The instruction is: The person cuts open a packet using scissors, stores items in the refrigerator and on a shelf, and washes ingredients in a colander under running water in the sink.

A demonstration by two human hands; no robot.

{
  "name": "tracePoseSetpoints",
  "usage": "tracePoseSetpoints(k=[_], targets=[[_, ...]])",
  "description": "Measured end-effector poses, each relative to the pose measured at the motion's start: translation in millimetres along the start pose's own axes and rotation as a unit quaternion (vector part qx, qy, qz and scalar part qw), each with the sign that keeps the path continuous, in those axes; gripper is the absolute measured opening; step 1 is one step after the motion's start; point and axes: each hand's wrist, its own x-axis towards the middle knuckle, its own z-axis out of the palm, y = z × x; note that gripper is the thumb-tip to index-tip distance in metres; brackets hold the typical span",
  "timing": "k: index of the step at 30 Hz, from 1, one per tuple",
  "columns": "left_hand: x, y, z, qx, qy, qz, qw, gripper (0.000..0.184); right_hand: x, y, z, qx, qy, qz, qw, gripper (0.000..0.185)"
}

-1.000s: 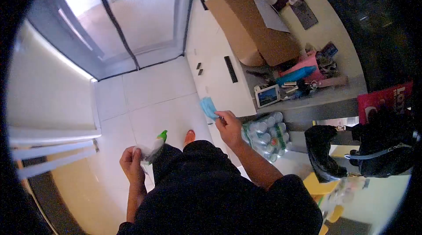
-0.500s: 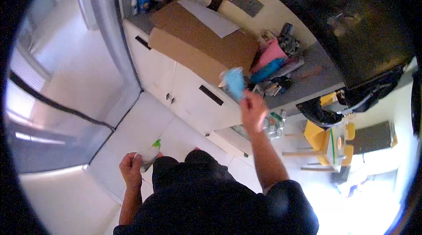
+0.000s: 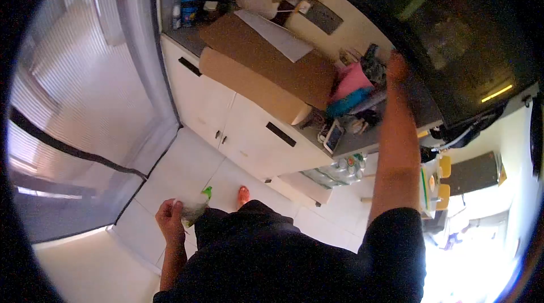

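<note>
Packet (image 3: 195, 211) of translucent, green-tipped plastic is pinched in my left hand (image 3: 169, 219), slanting away up-right; right hand (image 3: 398, 68) is way farther off, by the dark glossy panel (image 3: 467, 68), grip too blurry to tell.

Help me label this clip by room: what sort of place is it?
Probably a home, perhaps its living area: there's a white cabinet, a cardboard box on top, and yellow chairs beyond.

Below the left hand (image 3: 171, 218) there is a floor (image 3: 218, 181) of pale tiles; beyond this hand stand translucent panels (image 3: 102, 93) with dark edges. White cabinets (image 3: 249, 124) stand under a grey desk (image 3: 428, 111) near the right hand (image 3: 396, 66). Farther to its right, a strong white light (image 3: 473, 266) shines.
</note>
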Motion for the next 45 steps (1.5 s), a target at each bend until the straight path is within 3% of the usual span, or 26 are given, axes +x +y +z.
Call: tracePoseSetpoints(k=[10, 14, 16, 19, 20, 22, 23, 24, 25, 26, 27, 28, 29, 30, 33, 34, 36, 39, 42, 45], targets=[[-11, 3, -21, -0.020, 0.094, -0.004, 0.995, 0.009, 18, 41, 93, -0.028, -0.160, -0.005, 0.987, 0.027], [-5, -1, -29, -0.016, 0.094, -0.007, 0.995, 0.010, 24, 31, 84, -0.018, -0.156, -0.018, 0.987, 0.027], [-1, -4, -32, -0.021, 0.076, -0.017, 0.997, 0.012, 11, 17, 65, 0.017, -0.092, -0.045, 0.995, 0.027], [9, -1, -27, -0.016, 0.029, -0.055, 0.998, 0.010, -48, -28, 3, 0.160, 0.036, -0.133, 0.978, 0.028], [14, -5, -28, 0.006, -0.002, -0.044, 0.999, 0.010, -83, -54, -36, 0.220, 0.029, -0.151, 0.963, 0.025], [28, -16, -26, 0.048, -0.065, -0.017, 0.997, 0.010, -143, -54, -36, 0.238, -0.023, -0.237, 0.942, 0.023], [29, -5, -16, 0.003, -0.100, -0.035, 0.994, 0.009, -191, -52, -52, 0.326, -0.028, -0.235, 0.915, 0.027], [33, -3, -8, 0.031, -0.129, -0.043, 0.990, 0.009, -232, -45, -56, 0.313, -0.021, -0.316, 0.895, 0.023], [36, -2, -2, 0.061, -0.154, -0.049, 0.985, 0.009, -278, -32, -55, 0.334, -0.099, -0.341, 0.873, 0.023], [38, -3, 0, 0.094, -0.172, -0.053, 0.979, 0.008, -328, -21, -65, 0.373, -0.158, -0.309, 0.860, 0.021], [42, -10, 1, 0.115, -0.213, 0.008, 0.970, 0.009, -360, -7, -85, 0.410, -0.333, -0.237, 0.816, 0.024], [38, 14, 10, 0.179, -0.246, 0.003, 0.953, 0.009, -400, 13, -95, 0.370, -0.443, -0.152, 0.802, 0.030], [35, 20, 16, 0.190, -0.248, 0.032, 0.949, 0.010, -461, 53, -73, 0.300, -0.486, -0.159, 0.806, 0.036], [31, 23, 29, 0.193, -0.261, 0.063, 0.944, 0.010, -494, 79, -88, 0.255, -0.567, -0.064, 0.781, 0.038], [14, 22, 58, 0.142, -0.313, 0.064, 0.937, 0.011, -597, 176, -97, 0.216, -0.632, 0.018, 0.744, 0.037], [4, 31, 70, 0.214, -0.328, 0.146, 0.909, 0.012, -613, 200, -109, 0.204, -0.662, 0.058, 0.719, 0.037], [-21, 27, 87, 0.148, -0.366, 0.080, 0.915, 0.013, -645, 251, -125, 0.153, -0.645, 0.128, 0.738, 0.033], [-72, 40, 122, 0.126, -0.416, 0.079, 0.897, 0.013, -693, 326, -132, 0.108, -0.587, 0.249, 0.762, 0.030], [-120, 21, 153, 0.106, -0.445, 0.059, 0.887, 0.013, -707, 379, -147, 0.154, -0.534, 0.355, 0.752, 0.029], [-180, -9, 187, 0.089, -0.447, 0.051, 0.889, 0.011, -712, 427, -184, 0.173, -0.523, 0.360, 0.753, 0.030]])
